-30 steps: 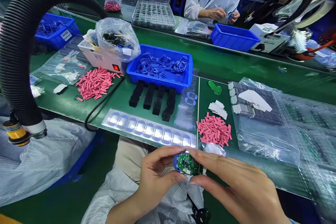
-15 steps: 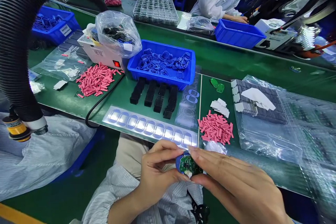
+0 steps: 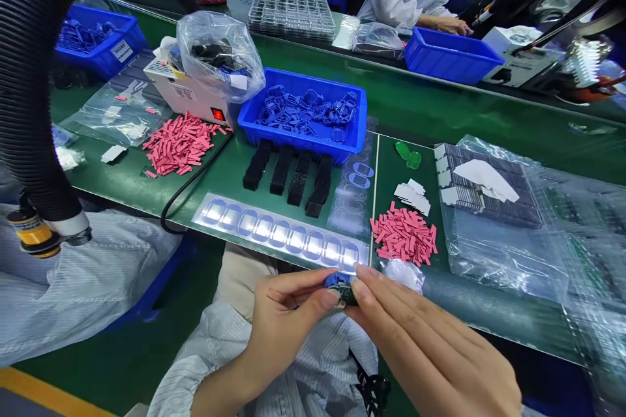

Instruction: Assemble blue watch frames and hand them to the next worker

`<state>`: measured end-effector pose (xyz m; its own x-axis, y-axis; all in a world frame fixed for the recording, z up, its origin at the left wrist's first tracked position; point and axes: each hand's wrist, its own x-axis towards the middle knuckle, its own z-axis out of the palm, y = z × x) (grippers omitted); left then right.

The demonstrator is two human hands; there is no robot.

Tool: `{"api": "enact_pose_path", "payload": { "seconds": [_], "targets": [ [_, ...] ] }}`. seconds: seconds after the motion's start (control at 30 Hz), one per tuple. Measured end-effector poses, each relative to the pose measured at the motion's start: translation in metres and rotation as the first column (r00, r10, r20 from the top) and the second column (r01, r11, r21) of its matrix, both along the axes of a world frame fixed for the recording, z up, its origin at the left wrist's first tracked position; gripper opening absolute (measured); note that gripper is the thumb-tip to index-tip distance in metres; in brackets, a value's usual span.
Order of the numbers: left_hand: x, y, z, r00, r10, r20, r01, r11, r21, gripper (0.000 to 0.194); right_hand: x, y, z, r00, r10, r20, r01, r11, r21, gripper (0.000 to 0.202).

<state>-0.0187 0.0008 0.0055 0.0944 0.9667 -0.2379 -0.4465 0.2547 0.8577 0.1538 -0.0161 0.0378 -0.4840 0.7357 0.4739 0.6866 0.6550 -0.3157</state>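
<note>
Between my two hands, just off the bench's front edge, is a small blue plastic housing [image 3: 335, 280] with a green circuit board [image 3: 347, 294] in it. My left hand [image 3: 288, 316] pinches its left side between thumb and fingers. From the right, my right hand [image 3: 420, 339] grips the same piece, its fingers covering much of the board. The housing is tilted, so the board shows nearly edge-on. Right behind my hands lies a clear strip of oval film stickers [image 3: 280, 234]. A heap of pink strips [image 3: 405, 233] sits beyond my right fingers.
A blue bin [image 3: 359, 143] holds blue housings; several black foam strips [image 3: 294, 179] lie before it. White labels [image 3: 412, 195] and bagged grey pieces [image 3: 489, 189] are at right. A black duct hose [image 3: 24, 91] arches at left. A co-worker's hand [image 3: 452, 25] is across the bench.
The housing has tipped, so the board face that showed flat is now seen nearly edge-on. Both hands have shifted slightly left, and my left thumb now covers the board's left part.
</note>
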Motion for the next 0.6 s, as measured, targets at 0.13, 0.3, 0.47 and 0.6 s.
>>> {"api": "enact_pose_path", "payload": {
  "seconds": [0.13,0.3,0.47,0.6],
  "targets": [
    [-0.002,-0.003,0.001,0.994,0.016,-0.107,-0.004,0.994,0.11,0.018,-0.004,0.001,-0.007,0.931,-0.136,-0.338,0.061,0.973,-0.223,0.047],
    [-0.003,-0.005,0.001,0.981,0.044,-0.19,0.013,0.958,0.287,0.021,-0.009,0.011,-0.001,0.792,-0.292,-0.536,-0.059,0.837,-0.543,0.011],
    [-0.002,-0.005,0.003,0.967,0.079,-0.243,0.035,0.901,0.432,0.026,-0.008,0.014,0.005,0.79,-0.271,-0.55,-0.118,0.814,-0.569,0.011],
    [-0.003,-0.007,0.005,0.959,0.078,-0.273,0.074,0.86,0.505,0.03,-0.007,0.015,0.008,0.814,-0.25,-0.524,-0.038,0.878,-0.477,0.011]
  ]
}}
